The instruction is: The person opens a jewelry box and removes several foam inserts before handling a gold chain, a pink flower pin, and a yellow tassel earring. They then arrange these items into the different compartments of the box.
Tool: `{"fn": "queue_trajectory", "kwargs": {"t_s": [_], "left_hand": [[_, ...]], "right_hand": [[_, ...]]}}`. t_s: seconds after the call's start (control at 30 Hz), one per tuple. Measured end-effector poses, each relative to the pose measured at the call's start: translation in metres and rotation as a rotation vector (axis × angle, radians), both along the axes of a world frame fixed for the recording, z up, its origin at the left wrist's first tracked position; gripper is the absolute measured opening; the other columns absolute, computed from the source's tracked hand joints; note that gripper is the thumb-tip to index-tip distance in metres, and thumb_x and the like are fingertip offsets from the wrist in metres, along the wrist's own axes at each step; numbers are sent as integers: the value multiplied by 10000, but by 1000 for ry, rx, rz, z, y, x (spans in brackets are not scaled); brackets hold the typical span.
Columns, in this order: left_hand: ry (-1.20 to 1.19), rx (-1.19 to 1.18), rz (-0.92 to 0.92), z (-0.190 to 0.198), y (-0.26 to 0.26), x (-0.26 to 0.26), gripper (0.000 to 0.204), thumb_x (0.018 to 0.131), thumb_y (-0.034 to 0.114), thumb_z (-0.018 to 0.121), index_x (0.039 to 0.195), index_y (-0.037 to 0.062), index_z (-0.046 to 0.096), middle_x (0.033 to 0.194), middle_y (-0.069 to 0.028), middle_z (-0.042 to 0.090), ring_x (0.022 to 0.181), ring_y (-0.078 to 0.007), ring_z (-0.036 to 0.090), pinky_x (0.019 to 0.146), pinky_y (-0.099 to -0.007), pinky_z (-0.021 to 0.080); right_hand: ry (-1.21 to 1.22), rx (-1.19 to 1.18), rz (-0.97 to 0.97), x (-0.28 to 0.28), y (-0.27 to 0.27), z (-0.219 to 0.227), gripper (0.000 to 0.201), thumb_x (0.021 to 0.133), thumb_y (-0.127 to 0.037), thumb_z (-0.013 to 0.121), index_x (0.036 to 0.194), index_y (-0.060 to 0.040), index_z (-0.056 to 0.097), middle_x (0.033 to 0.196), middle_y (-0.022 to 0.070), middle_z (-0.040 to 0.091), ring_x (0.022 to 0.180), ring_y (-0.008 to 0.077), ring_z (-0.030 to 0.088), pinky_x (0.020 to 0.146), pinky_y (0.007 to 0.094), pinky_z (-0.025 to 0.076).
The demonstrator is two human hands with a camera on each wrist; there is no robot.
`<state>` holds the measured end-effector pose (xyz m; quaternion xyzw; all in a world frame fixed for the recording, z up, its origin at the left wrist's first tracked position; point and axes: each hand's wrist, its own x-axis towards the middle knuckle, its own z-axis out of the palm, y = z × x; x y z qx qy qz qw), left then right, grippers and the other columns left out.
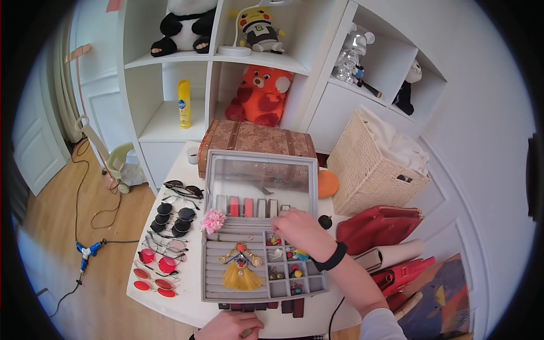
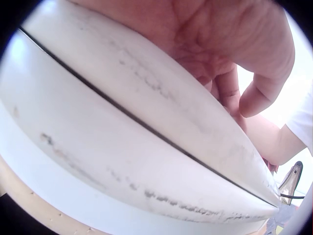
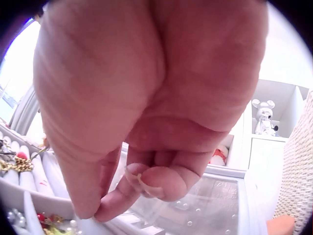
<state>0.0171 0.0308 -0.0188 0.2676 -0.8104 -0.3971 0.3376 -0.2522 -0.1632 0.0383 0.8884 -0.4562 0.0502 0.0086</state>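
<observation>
A grey jewelry box (image 1: 207,272) lies with its clear lid (image 1: 260,181) raised. My right hand (image 1: 303,231) reaches over the back of its small compartments. In the right wrist view this hand (image 3: 151,88) has thumb and forefinger tips together at a divider; anything between them is hidden. Ring rolls to the left bear a gold necklace with a yellow tassel (image 1: 242,276); a pink flower (image 1: 213,221) sits at the box's left edge. My left hand (image 1: 231,326), loosely curled, rests at the table's front edge; the left wrist view shows this hand (image 2: 215,39) over the white edge.
Several sunglasses (image 1: 167,264) line the left of the table (image 1: 141,289). Behind the box stands a brown patterned chest (image 1: 255,139). A woven basket (image 1: 368,164) and red bags (image 1: 377,226) stand to the right. Dark strips (image 1: 292,307) lie at the box's front.
</observation>
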Motion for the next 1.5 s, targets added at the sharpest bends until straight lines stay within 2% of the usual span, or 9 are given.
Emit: {"fn": "queue_trajectory", "kwargs": {"t_s": [0.17, 0.47, 0.53, 0.9, 1.03, 1.1, 1.23, 1.3, 1.5], "left_hand": [[-4, -9, -12, -2, 0, 0, 134, 819, 55, 685, 934, 34, 750, 871, -142, 700, 724, -358, 684, 644, -434, 560], [-42, 18, -18, 0, 0, -1, 134, 818, 61, 685, 937, 38, 744, 865, -136, 692, 724, -345, 686, 648, -430, 560], [-89, 80, -44, 2, -1, -3, 123, 846, 45, 710, 941, 97, 767, 782, -20, 668, 565, -187, 644, 551, -315, 541], [-84, 59, -36, 2, 0, -2, 121, 857, 50, 720, 954, 104, 767, 781, -17, 663, 568, -189, 640, 558, -324, 540], [-89, 40, -34, 2, 1, -2, 121, 857, 50, 718, 954, 104, 769, 789, -13, 670, 570, -182, 643, 558, -316, 544], [-88, 39, -32, 2, 1, -2, 119, 858, 52, 718, 951, 105, 769, 790, -12, 672, 569, -180, 642, 558, -315, 545], [-86, 26, -32, 1, 1, -2, 115, 858, 59, 718, 948, 110, 770, 792, -11, 672, 574, -184, 644, 563, -317, 548], [-91, 26, -34, 2, 0, -1, 117, 857, 59, 718, 949, 110, 769, 791, -12, 671, 581, -188, 646, 566, -320, 549], [-90, 34, -41, 1, 0, 0, 120, 855, 61, 719, 953, 109, 769, 788, -16, 667, 608, -200, 656, 579, -326, 554]], "right_hand": [[-35, -14, -8, -5, 1, 14, 52, 899, -136, 739, 942, -107, 736, 931, 82, 681, 994, 305, 674, 840, 440, 577], [-50, -13, 99, 5, 2, 0, 84, 878, -118, 739, 961, -113, 751, 968, 76, 666, 1031, 295, 658, 843, 435, 566], [-50, -18, 121, 4, 2, -3, 98, 867, -111, 738, 964, -113, 755, 973, 80, 666, 1031, 295, 658, 841, 436, 565], [54, -216, 211, 8, 9, -1, 49, 798, -83, 699, 837, -101, 722, 916, 93, 646, 991, 269, 666, 749, 398, 579], [115, -149, 180, 5, 7, -2, 122, 819, -92, 712, 930, -108, 759, 954, 87, 648, 1020, 275, 668, 787, 411, 576], [48, -228, 211, 5, 6, -6, 37, 792, -91, 706, 815, -107, 730, 884, 86, 653, 953, 268, 680, 744, 393, 587], [81, -217, 197, 4, 5, -6, 43, 802, -95, 706, 833, -110, 733, 886, 83, 655, 967, 277, 683, 755, 400, 589], [24, -88, 184, -2, 0, -8, 101, 842, -99, 741, 941, -120, 748, 957, 61, 668, 1028, 271, 677, 816, 413, 583], [57, -60, 72, -5, 5, 32, 93, 865, -131, 765, 953, -134, 734, 964, 51, 673, 1022, 279, 679, 836, 425, 582]]}}
